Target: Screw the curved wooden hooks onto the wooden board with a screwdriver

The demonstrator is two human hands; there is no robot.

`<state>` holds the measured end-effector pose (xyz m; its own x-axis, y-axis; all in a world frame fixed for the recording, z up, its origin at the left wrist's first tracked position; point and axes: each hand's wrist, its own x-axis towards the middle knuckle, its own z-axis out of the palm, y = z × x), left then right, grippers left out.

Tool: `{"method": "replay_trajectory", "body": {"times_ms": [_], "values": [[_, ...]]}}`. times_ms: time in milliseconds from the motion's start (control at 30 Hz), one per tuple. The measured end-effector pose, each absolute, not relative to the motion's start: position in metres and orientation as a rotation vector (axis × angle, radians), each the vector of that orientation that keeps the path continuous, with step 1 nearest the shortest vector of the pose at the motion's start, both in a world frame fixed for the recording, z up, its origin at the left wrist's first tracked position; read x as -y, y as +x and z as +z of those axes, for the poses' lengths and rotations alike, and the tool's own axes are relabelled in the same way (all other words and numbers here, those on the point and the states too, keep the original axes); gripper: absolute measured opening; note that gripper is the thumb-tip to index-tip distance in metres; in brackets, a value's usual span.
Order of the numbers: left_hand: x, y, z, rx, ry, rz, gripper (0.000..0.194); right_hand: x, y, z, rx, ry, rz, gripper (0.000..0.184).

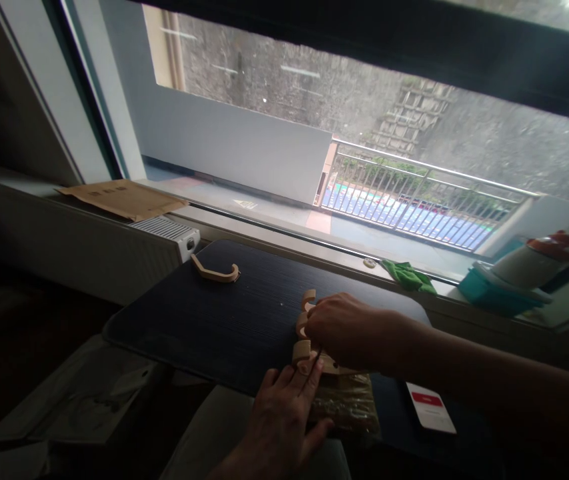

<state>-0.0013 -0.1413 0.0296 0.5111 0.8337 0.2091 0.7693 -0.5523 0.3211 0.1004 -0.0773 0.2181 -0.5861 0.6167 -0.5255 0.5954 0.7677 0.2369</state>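
Note:
Several small curved wooden pieces (303,325) lie in a cluster near the right middle of a dark table (204,320). My right hand (347,330) rests over them, its fingers curled onto the pieces. My left hand (282,417) lies just below with fingers stretched forward, the fingertips touching the lowest wooden piece and the palm beside a clear plastic bag (347,403) of more pieces. One long curved wooden piece (214,270) lies alone at the table's far left corner.
A white card with a red band (430,407) lies at the table's right front. On the window sill sit a green cloth (407,275), a teal container (494,290) and a brown envelope (122,197). A white radiator (169,233) stands left of the table.

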Motion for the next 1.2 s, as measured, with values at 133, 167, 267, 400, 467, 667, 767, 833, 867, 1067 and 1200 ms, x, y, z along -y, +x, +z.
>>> {"method": "replay_trajectory", "body": {"times_ms": [133, 167, 267, 400, 467, 667, 767, 833, 867, 1067, 1200], "values": [[0.141, -0.001, 0.028, -1.361, 2.565, 0.517, 0.064, 0.068, 0.114, 0.202, -2.498, 0.92, -0.026, 0.014], [0.141, -0.001, 0.028, -1.359, 2.563, 0.519, 0.064, 0.066, 0.117, 0.199, -2.528, 0.951, -0.042, 0.015], [0.142, -0.001, 0.027, -1.364, 2.559, 0.525, 0.065, 0.063, 0.121, 0.194, -2.548, 1.095, -0.053, 0.022], [0.143, -0.001, 0.028, -1.374, 2.537, 0.552, 0.062, 0.068, 0.113, 0.205, -2.457, 1.054, -0.016, 0.017], [0.143, 0.0, 0.029, -1.379, 2.528, 0.575, 0.06, 0.072, 0.107, 0.213, -2.393, 0.957, 0.017, 0.02], [0.143, -0.001, 0.028, -1.38, 2.538, 0.553, 0.058, 0.076, 0.102, 0.215, -2.457, 0.857, 0.106, 0.021], [0.142, -0.001, 0.028, -1.369, 2.536, 0.521, 0.057, 0.073, 0.109, 0.206, -2.484, 0.892, 0.051, 0.019], [0.142, -0.001, 0.028, -1.361, 2.537, 0.505, 0.06, 0.07, 0.115, 0.201, -2.495, 0.941, 0.0, 0.014], [0.142, -0.001, 0.029, -1.358, 2.537, 0.497, 0.061, 0.069, 0.118, 0.199, -2.503, 0.98, -0.026, 0.013], [0.141, -0.001, 0.033, -1.351, 2.523, 0.461, 0.066, 0.06, 0.126, 0.2, -2.454, 1.173, -0.052, 0.028], [0.141, 0.0, 0.035, -1.352, 2.519, 0.475, 0.067, 0.064, 0.119, 0.211, -2.449, 0.984, -0.015, 0.012]]}}
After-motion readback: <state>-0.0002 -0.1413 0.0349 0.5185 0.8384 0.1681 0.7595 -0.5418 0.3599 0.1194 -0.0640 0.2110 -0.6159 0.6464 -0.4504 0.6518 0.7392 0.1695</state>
